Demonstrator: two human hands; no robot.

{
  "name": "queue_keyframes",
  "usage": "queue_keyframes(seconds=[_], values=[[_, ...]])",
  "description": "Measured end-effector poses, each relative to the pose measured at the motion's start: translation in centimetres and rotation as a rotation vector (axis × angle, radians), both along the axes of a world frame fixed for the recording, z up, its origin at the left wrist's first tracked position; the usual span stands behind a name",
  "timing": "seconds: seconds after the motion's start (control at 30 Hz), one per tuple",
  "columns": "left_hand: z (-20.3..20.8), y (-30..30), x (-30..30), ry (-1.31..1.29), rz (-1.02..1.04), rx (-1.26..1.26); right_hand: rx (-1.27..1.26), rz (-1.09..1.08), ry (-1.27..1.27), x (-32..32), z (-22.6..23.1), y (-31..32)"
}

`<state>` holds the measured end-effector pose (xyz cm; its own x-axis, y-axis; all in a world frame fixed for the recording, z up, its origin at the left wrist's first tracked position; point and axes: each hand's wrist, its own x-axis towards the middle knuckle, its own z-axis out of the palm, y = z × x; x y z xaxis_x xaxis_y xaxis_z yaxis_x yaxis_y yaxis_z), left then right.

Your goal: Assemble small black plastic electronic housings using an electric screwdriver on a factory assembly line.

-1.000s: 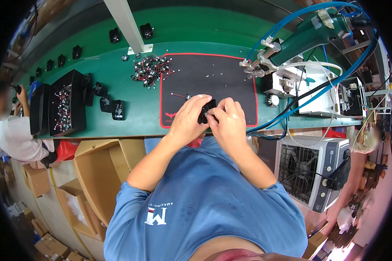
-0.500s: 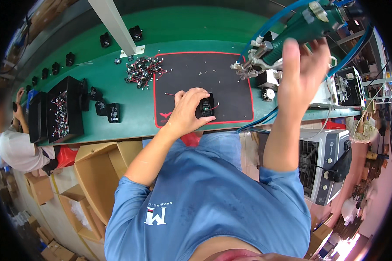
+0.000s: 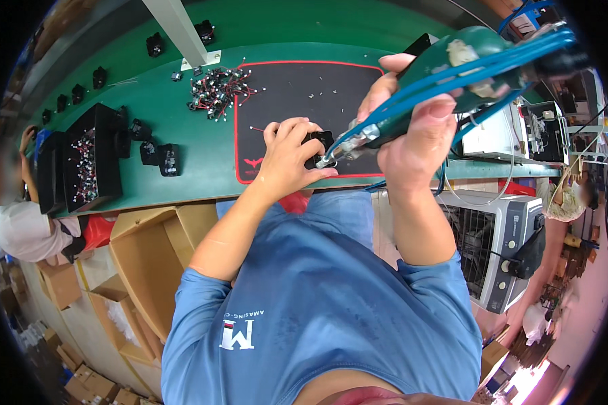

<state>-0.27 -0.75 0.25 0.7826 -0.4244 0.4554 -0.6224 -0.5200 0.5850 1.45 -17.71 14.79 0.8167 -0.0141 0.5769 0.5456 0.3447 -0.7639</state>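
Note:
My left hand (image 3: 288, 156) is curled around a small black plastic housing (image 3: 325, 140), pressing it down near the front edge of a black mat (image 3: 290, 88) with a red border. My right hand (image 3: 417, 140) wraps around a green air screwdriver (image 3: 436, 59) with blue hoses. The tool leans down to the left, and its metal tip (image 3: 322, 163) meets the housing beside my left fingers. Whether it sits on a screw is too small to tell. A thin wire end sticks out left of my left hand.
A pile of red-and-black wired connectors (image 3: 217, 91) lies left of the mat. Black bins (image 3: 101, 158) and several black housings (image 3: 169, 160) stand further left. A metal post (image 3: 175, 30) rises behind. An air cooler (image 3: 496, 250) and an open cardboard box (image 3: 152, 253) flank me.
My right hand has closed around the hanging screwdriver and brought it down and left, its tip now at the black housing. My left hand keeps its hold on the housing.

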Motion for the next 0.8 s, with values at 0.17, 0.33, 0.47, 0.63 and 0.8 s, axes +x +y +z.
queue_keyframes(seconds=[0.17,0.33,0.47,0.63,0.8], values=[[-0.4,-0.1,0.1,-0.010,-0.002,-0.005,-0.185,-0.227,0.139,-0.6,-1.3,-0.1],[-0.4,0.2,0.0,-0.033,-0.014,0.046,-0.179,-0.228,0.145,-0.6,-1.3,-0.3],[-0.3,0.0,-0.1,-0.019,0.000,0.023,-0.190,-0.211,0.147,-0.7,-1.3,-0.4],[-0.3,-0.1,-0.1,-0.008,-0.002,-0.005,-0.201,-0.220,0.140,-0.9,-1.7,-0.2],[0.1,-0.2,-0.1,0.021,0.001,-0.013,-0.158,-0.227,0.123,-1.0,-2.5,0.0]])
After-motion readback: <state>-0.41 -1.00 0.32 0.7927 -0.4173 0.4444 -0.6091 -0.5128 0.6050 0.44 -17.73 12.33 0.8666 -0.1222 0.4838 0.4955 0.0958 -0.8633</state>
